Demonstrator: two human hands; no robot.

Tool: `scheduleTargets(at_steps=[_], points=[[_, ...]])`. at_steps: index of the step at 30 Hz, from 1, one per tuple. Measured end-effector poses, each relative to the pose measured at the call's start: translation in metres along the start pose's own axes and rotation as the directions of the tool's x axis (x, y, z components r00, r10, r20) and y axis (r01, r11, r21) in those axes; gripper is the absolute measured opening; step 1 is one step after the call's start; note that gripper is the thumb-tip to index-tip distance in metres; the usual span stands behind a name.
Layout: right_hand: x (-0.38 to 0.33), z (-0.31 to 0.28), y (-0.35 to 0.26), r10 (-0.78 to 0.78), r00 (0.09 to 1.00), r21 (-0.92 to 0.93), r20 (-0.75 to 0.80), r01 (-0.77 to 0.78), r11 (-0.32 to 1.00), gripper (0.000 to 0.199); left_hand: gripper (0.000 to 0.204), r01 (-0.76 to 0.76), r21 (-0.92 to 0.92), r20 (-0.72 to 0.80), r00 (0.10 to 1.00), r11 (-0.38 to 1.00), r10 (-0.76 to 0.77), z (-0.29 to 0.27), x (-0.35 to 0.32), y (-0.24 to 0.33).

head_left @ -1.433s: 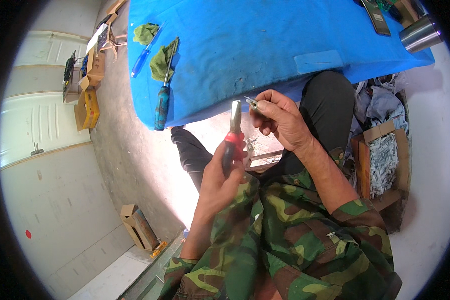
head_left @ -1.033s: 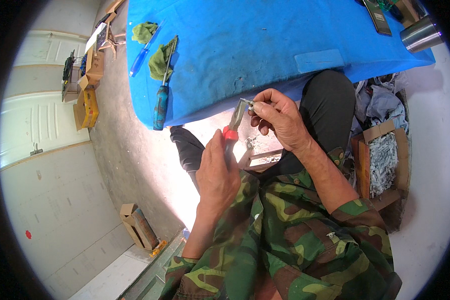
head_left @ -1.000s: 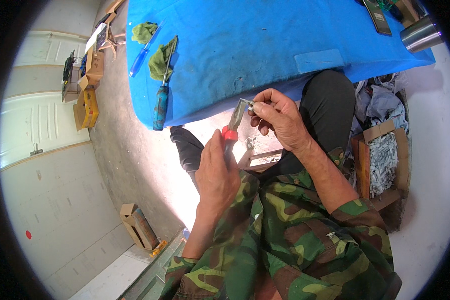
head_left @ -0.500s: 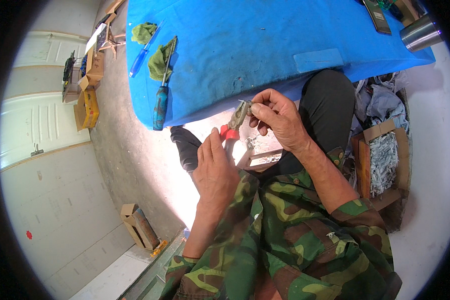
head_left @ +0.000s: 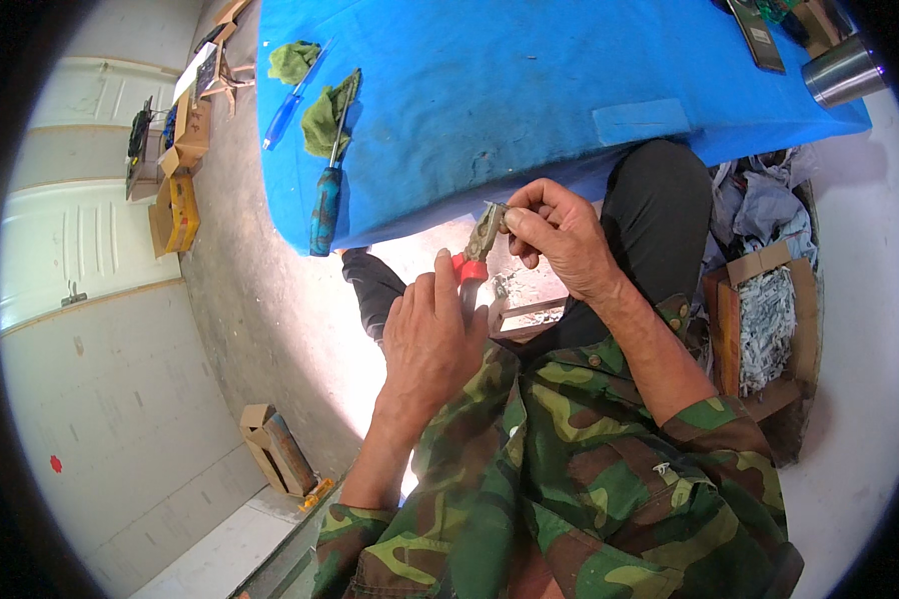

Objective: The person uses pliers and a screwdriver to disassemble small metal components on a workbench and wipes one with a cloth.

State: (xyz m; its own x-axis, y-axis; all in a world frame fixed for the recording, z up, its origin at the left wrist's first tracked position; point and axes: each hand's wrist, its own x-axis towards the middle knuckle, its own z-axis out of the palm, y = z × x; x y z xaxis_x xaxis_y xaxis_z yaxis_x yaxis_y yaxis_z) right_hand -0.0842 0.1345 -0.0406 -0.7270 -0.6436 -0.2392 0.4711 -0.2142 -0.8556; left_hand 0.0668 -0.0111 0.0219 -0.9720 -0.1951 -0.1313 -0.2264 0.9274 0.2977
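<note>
My left hand (head_left: 428, 324) is wrapped round the red and dark handles of pliers (head_left: 482, 238), whose worn metal head points up and away from me. The fingers hide most of the handles. At the tip of the jaws, my right hand (head_left: 561, 235) pinches thumb against forefinger on something small. A thin pale end sticks out beside the jaws, but what the fingers hold is too small to name. Both hands are over my lap, just short of the near edge of the blue-covered table (head_left: 440, 100).
On the table's left lie a dark-handled screwdriver (head_left: 325, 210), a blue screwdriver (head_left: 283, 120) and green cloths (head_left: 322, 118). A phone (head_left: 754, 35) and a metal cylinder (head_left: 842, 72) are at the far right. A carton of pale scraps (head_left: 766, 319) stands right of my leg.
My left hand has shifted slightly right, and the pliers stand more upright. My right hand keeps its pinch near the jaws with little movement.
</note>
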Motion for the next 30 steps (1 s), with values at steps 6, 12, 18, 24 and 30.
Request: scheduleTargets(at_steps=[6, 12, 18, 24, 30], points=[[0.001, -0.001, 0.002, -0.005, 1.0, 0.001, 0.03, 0.005, 1.0, 0.018, 0.072, 0.056, -0.257, 0.032, 0.998, 0.965, -0.05, -0.008, 0.0, 0.0], [0.002, -0.003, 0.006, -0.01, 1.0, -0.016, 0.023, 0.011, 1.0, 0.014, 0.058, -0.026, -0.285, 0.0, 1.0, 0.958, 0.027, 0.003, 0.005, -0.011], [0.003, -0.005, 0.008, -0.01, 1.0, 0.014, -0.002, 0.01, 1.0, 0.02, 0.05, -0.043, -0.042, -0.101, 0.994, 0.998, 0.039, 0.007, 0.013, -0.012], [0.003, -0.003, 0.01, 0.029, 0.999, 0.0, -0.018, -0.029, 1.0, 0.022, 0.043, -0.123, 0.284, -0.266, 0.943, 0.951, 0.201, 0.008, 0.021, -0.032], [0.002, -0.007, 0.01, 0.103, 0.994, -0.055, -0.018, -0.104, 0.993, 0.024, 0.037, -0.204, 0.464, -0.248, 0.904, 0.862, 0.347, -0.007, 0.031, -0.04]])
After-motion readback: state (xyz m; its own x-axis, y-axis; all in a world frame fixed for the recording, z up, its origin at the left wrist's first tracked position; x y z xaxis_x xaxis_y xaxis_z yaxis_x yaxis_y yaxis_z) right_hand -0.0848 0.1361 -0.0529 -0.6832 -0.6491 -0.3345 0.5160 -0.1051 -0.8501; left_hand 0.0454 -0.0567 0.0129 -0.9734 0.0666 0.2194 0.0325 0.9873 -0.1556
